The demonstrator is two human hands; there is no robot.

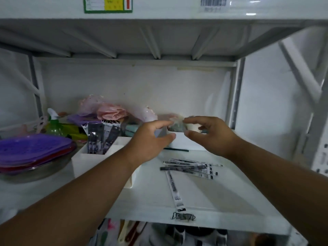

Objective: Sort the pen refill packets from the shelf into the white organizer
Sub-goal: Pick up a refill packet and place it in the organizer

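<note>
Both hands reach deep over the shelf board (221,189), arms stretched nearly straight, meeting above a white box (182,142) at the back. The left hand (150,139) and the right hand (211,133) each have thumb and fingers curved toward a small crumpled, pale bundle (177,124) between them; they seem to pinch it from either side, though blur there leaves it unclear what the bundle is or how firmly it is held. This looks like a pause in the sorting proper, perhaps clearing something out of the way. The white organizer (81,160) stands to the left, below the left forearm, with several dark refill packets (99,137) already upright in its rear compartment. More loose packets (190,168) lie flat on the shelf board near the front, below the right wrist, one long strip (174,189) angled toward the edge. The next move likely calls for freeing the hands, then drawing back and down to gather those flat packets and carry them left into the organizer.
</note>
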